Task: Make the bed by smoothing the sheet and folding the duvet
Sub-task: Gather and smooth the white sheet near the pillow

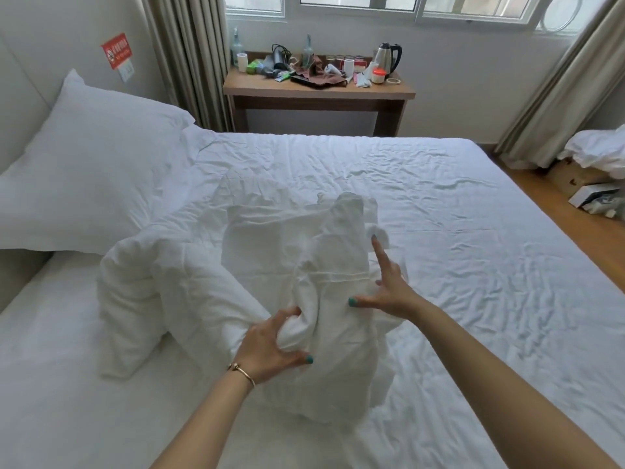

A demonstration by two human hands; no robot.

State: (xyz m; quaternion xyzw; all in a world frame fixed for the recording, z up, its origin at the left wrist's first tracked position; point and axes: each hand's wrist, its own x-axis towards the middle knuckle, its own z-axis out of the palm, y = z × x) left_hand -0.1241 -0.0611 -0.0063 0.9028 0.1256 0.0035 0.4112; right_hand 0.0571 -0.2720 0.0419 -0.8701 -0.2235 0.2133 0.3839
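White duvet (297, 275) lay bunched in a heap near the middle of the bed, on the wrinkled sheet (473, 231), with a rolled fold reaching toward the bed's left edge. My left hand (270, 350) gripped a bunched fold of the duvet, fingers and thumb curled round the cloth at the heap's near side; a bracelet (241, 372) circled that wrist. My right hand (389, 289) was spread, fingers straight, thumb tip touching the duvet's front and forefinger pointing up along its right side; it held nothing. A pillow (88, 170) rested at the bed's left end against the headboard (20, 106). Beyond the far edge of the bed stood a wooden side table (318, 93) carrying a kettle (389, 57) and small clutter, under the window (372, 5).
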